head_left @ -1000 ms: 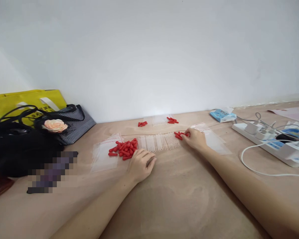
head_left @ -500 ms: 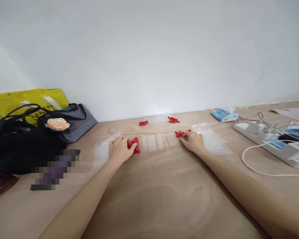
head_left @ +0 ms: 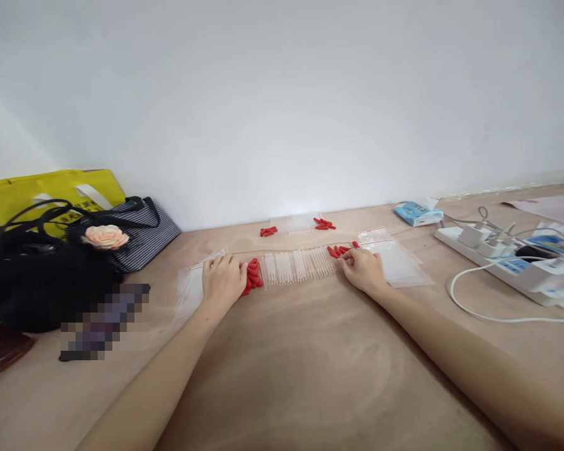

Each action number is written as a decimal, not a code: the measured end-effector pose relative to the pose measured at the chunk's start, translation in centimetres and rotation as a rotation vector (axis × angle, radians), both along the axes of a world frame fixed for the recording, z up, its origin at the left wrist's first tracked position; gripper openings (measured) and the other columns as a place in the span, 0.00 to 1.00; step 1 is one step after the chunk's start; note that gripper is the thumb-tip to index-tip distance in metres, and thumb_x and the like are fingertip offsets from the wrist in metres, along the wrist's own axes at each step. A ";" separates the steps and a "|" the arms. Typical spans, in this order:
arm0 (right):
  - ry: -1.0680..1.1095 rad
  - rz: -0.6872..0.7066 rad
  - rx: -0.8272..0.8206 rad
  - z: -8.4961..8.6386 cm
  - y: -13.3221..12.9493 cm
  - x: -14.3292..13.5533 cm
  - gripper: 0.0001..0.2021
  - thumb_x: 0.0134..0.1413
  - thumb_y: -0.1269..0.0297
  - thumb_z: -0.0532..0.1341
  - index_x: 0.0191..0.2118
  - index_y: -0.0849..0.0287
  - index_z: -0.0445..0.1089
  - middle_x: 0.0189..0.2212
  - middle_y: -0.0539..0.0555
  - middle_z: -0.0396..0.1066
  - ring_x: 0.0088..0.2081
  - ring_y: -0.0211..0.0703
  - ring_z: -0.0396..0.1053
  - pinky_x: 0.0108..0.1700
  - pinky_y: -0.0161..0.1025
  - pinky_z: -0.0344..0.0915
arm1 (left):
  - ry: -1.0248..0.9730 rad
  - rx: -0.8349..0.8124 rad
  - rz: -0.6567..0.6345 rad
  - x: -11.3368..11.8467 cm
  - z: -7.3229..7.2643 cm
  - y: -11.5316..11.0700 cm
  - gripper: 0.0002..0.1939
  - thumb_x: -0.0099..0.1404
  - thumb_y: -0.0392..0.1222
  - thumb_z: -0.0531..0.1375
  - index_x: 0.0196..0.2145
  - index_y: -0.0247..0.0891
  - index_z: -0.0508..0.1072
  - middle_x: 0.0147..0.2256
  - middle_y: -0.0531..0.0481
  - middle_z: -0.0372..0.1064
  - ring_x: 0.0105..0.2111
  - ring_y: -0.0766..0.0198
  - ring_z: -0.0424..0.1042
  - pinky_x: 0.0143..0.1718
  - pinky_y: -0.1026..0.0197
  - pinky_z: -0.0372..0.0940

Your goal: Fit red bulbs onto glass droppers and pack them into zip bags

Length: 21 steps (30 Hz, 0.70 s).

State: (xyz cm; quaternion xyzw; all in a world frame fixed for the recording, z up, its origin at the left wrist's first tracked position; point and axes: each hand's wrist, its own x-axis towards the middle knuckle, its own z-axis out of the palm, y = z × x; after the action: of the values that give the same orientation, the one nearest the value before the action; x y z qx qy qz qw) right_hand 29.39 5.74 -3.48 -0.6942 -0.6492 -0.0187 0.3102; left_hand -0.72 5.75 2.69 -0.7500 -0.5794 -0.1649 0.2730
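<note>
A row of thin white sticks [head_left: 298, 267] lies side by side on the table between my hands. My left hand [head_left: 223, 280] rests at the left pile of small red tapered pieces [head_left: 254, 275], fingers curled and the thumb drawn in. It partly covers some clear zip bags [head_left: 189, 291]. At the row's other end, my right hand [head_left: 364, 270] pinches beside a second group of red pieces [head_left: 339, 251], its fingertips down near the stick ends. Whatever either hand has between its fingers is hidden. More clear zip bags [head_left: 404, 266] lie just right of that hand.
Against the wall are two small red groups [head_left: 268, 232] [head_left: 324, 224] around a clear bag with sticks [head_left: 301, 224]. A tissue pack [head_left: 418, 213] and a power strip [head_left: 510, 263] with cables stand right. Black, striped [head_left: 157, 235] and yellow bags [head_left: 51, 188] fill the left.
My left thumb has drawn in from the red pile toward the fingers, uncovering more red pieces. My right hand stays at its group, with slightly more red showing. The view has shifted a little.
</note>
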 end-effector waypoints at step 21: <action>0.061 -0.011 -0.007 0.1 -1.3 1.4 0.09 0.50 0.62 0.54 0.30 0.57 0.70 0.31 0.53 0.70 0.38 0.46 0.64 0.39 0.42 0.52 | -0.437 -0.379 -0.593 3.7 -3.8 -4.3 0.03 0.59 0.38 0.55 0.30 0.38 0.67 0.29 0.50 0.68 0.31 0.62 0.67 0.34 0.58 0.63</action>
State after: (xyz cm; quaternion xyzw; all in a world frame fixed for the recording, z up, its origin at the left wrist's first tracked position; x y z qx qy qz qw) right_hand 30.80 4.42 -3.39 -0.6991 -0.6358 0.0029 0.3271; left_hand 2.98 1.45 -1.12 -0.8688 -0.4029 -0.2818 -0.0587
